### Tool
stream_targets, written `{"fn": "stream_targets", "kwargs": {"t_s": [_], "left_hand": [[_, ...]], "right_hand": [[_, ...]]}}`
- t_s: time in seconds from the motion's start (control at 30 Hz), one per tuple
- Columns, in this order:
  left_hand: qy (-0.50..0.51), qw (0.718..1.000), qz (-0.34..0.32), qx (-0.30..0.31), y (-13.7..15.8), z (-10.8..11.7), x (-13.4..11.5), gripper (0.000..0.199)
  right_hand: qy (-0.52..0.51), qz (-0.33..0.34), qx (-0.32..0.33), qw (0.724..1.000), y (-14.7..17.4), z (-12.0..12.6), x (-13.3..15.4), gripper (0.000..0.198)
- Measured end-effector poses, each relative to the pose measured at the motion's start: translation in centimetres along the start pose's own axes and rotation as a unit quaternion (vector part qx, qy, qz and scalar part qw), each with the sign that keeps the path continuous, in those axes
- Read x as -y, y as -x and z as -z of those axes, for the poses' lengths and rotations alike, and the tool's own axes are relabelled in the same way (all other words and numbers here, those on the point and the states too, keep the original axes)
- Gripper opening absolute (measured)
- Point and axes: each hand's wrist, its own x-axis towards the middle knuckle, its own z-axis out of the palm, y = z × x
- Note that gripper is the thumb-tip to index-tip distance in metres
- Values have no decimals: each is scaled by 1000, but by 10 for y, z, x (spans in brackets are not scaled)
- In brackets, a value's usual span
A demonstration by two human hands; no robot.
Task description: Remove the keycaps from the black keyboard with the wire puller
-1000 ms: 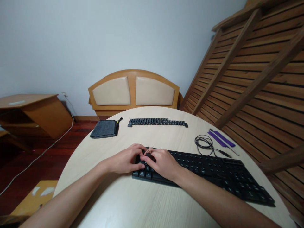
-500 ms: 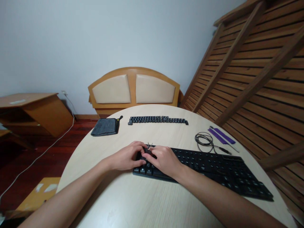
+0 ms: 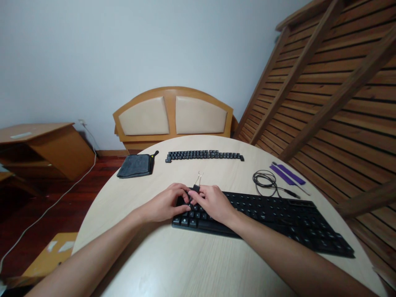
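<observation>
My right hand (image 3: pixel 213 202) is closed on a wire keycap puller with a small black grip (image 3: pixel 196 188). Two thin bright wires (image 3: pixel 199 178) stick up from the grip, and part of the tool is covered by my fingers. My left hand (image 3: pixel 170 202) curls close beside it, thumb and forefinger pinched at the tool's lower end. What lies between those left fingertips is too small to make out. Both hands are over the left end of a black keyboard (image 3: pixel 262 216), which lies at an angle on the table.
Loose black keycaps (image 3: pixel 204 154) stand in rows at the far side of the round table (image 3: pixel 136 251). A dark grey cloth pouch (image 3: pixel 136 166) is at left. Coiled black cable (image 3: pixel 266 181), purple strips (image 3: pixel 286 174) and a thin rod (image 3: pixel 301 189) lie at right.
My right hand has tilted and raised the puller, so its black grip and wires show higher above my fingers. My left fingertips stay close to its lower end.
</observation>
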Motion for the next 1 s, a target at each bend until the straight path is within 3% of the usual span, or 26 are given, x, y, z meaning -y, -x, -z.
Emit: {"fn": "stream_targets", "kwargs": {"t_s": [0.3,0.7,1.0], "left_hand": [[-12,1000,-6,-16,-2,-4,0,10],[42,994,53,-84,-6,-18,5,12],[74,986,68,-130,-7,-22,4,16]], "right_hand": [[-107,-23,-32,994,-4,-3,-10,36],[-98,-49,-75,991,-5,-3,-15,37],[-173,-70,-84,979,-10,-2,-19,44]]}}
